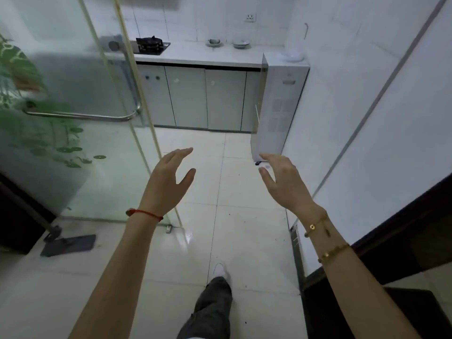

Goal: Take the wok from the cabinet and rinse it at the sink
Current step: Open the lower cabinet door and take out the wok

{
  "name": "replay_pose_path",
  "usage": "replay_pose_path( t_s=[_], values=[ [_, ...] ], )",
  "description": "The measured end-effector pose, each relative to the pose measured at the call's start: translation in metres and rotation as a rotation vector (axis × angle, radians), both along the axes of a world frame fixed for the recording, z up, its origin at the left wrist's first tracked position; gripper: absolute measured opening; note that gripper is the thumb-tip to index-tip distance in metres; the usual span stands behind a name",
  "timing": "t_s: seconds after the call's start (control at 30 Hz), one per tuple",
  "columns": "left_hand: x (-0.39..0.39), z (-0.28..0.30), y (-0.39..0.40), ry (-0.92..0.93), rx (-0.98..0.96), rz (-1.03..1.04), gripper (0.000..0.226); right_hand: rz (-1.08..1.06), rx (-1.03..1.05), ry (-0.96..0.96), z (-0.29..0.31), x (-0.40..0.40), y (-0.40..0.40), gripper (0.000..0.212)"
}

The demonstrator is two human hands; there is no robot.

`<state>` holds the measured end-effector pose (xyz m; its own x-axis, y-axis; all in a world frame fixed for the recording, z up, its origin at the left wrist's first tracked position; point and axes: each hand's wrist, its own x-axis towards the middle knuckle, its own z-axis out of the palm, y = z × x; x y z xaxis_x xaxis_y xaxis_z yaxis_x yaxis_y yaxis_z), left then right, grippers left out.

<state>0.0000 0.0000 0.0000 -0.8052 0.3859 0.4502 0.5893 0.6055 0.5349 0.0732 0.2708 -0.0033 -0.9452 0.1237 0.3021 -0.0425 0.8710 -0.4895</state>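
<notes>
While both arms reach forward over the white tiled floor (244,228), left hand (168,182) and right hand (283,182) hover with fingers loosely spread, gripping nothing. Grey-fronted base cabinet (195,96) sits under the white countertop (208,55) at the far wall, doors closed; wok not visible. Black gas hob (150,45) sits at the countertop's left end, two small bowls (228,42) along its back edge.

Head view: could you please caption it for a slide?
Empty left hand and right hand raised, the person walks towards closed grey base cabinets under a white countertop.
</notes>
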Motion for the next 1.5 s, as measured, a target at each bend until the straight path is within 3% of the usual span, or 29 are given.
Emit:
replay_pose_path(
  t_s=[0.53, 0.83, 1.27, 1.5],
  values=[
    [-0.299, 0.010, 0.060, -0.073, -0.014, 0.040, 0.046, -0.027, -0.047, -0.051, 0.006, -0.308, 0.055, 0.041],
    [-0.447, -0.014, 0.074, -0.115, -0.026, 0.114, 0.045, 0.047, -0.030, -0.098, -0.022, -0.469, 0.071, 0.042],
    [-0.718, -0.004, 0.118, -0.136, 0.005, 0.269, 0.043, 0.204, -0.040, -0.104, -0.027, -0.793, 0.111, 0.042],
    [-0.831, -0.010, 0.116, -0.178, -0.024, 0.335, 0.044, 0.235, -0.045, -0.136, -0.030, -0.921, 0.114, 0.043]
  ],
)
